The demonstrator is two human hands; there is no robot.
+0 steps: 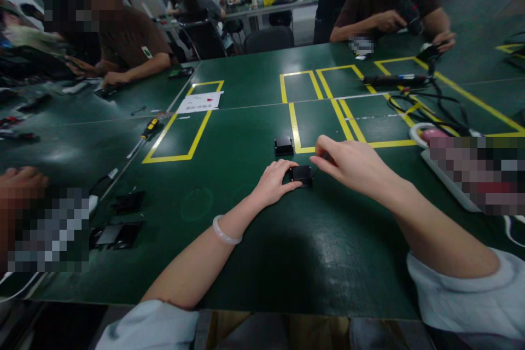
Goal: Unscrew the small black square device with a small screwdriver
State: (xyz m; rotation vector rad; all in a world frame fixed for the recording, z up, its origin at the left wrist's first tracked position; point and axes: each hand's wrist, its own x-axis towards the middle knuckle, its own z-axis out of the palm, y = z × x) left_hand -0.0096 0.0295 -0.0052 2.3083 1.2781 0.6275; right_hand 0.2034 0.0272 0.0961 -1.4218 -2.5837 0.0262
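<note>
My left hand [275,181] grips a small black box-shaped part [301,175] on the green table, thumb on its near side and fingers on its far side. Just to the right, my right hand [340,159] is closed in a pinch beside that part's right edge. Whatever sits between its fingertips is too small and dark to name. A second black box-shaped part [284,146] of similar look rests a little beyond my left hand, touched by neither hand.
Yellow tape rectangles [295,126] mark the green table [246,251]. At left lie a yellow-black screwdriver [151,128], a paper label [200,101] and black parts [117,234]. Black cables [443,104] run at right. Across the table, a person holds a power drill [410,15]; another person's hand [22,186] is at left.
</note>
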